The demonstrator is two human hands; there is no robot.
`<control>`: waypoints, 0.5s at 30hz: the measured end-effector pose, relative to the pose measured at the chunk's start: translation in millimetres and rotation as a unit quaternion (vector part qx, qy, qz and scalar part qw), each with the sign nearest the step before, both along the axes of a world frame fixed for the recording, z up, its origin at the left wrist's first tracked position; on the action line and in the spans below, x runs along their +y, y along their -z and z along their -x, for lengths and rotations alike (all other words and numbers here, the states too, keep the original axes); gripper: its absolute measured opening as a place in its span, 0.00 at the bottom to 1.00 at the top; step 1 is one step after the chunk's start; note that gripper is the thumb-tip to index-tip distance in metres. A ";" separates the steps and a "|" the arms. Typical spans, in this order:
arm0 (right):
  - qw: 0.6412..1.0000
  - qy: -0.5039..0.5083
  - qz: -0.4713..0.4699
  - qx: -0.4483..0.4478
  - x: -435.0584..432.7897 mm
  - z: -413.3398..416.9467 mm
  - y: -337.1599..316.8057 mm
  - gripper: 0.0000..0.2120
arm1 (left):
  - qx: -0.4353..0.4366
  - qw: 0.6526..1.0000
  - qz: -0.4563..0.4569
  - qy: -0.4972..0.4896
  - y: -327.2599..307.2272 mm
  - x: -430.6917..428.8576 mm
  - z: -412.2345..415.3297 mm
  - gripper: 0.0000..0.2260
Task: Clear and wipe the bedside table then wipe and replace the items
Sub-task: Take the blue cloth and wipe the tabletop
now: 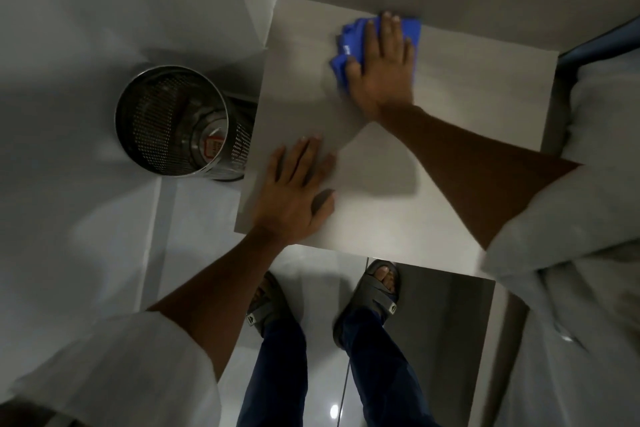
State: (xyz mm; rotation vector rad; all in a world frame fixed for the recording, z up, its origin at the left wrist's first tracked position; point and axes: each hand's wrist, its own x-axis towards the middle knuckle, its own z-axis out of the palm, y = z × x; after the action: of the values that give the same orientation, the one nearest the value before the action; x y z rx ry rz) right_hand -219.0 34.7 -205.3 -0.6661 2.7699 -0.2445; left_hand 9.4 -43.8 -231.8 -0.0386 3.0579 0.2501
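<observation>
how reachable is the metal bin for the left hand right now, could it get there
Probably yes. The left hand lies flat and empty on the table near its left corner, and the metal bin stands on the floor beside that edge, nothing between them. It sits lower, so bending seems needed.

A steel bin (166, 121) stands on glossy floor (194, 218) beside pale walls (69, 28).

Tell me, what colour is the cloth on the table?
Bright blue; the crumpled cloth shows best in head view.
</observation>
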 end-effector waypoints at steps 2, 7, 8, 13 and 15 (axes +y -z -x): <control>0.998 -0.059 0.002 -0.015 -31.4 -11.3 -0.5 0.31 | -0.004 1.000 0.003 -0.003 2.3 -1.3 -0.9 0.30; 0.989 -0.144 0.010 -0.010 -39.7 -56.8 -1.3 0.30 | 0.002 0.999 -0.010 -0.047 1.9 -4.5 -6.3 0.27; 0.990 -0.143 0.013 -0.010 -33.1 -68.7 -0.9 0.30 | 0.017 0.996 -0.011 -0.083 0.7 -8.0 -14.9 0.26; 0.983 -0.177 0.001 -0.049 -19.6 -158.9 -0.5 0.30 | -0.012 0.980 0.010 -0.200 -12.6 -46.4 -91.0 0.27; 0.975 -0.210 -0.004 -0.069 -4.9 -194.3 -3.4 0.30 | -0.041 0.987 0.012 -0.156 -21.0 -53.9 -99.1 0.27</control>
State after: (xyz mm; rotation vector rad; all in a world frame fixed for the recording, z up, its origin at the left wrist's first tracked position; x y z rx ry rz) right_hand -24.6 29.8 -201.8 -1.1603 2.4242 -0.1791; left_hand 108.5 -97.7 -210.9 -0.5191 2.9591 0.2226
